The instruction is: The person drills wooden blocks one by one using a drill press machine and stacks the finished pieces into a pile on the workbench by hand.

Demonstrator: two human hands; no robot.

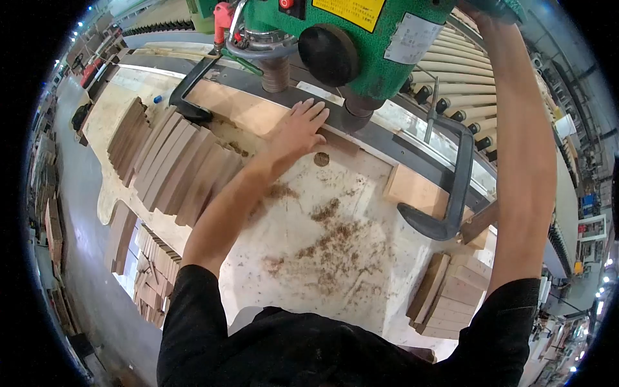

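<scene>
My left hand (302,131) lies flat, fingers spread, on a wooden piece (340,142) against the dark metal fence (382,147). Beside it is a pale wooden block (235,105) under a black C-clamp (188,87). Above the hand stands a green drill-press-like machine (387,39) with a black knob (327,55) and a spindle (358,109) close to the fence. My right hand (488,11) is raised at the machine's upper right, mostly cut off by the frame edge. Its fingers and anything in them are hidden.
Curved wooden pieces (171,158) stand in rows on the left. More wooden blocks (451,293) are stacked at the right. A second C-clamp (465,174) holds another pale block (416,190). Sawdust (329,245) covers the white tabletop (258,284). Rollers (461,68) lie behind.
</scene>
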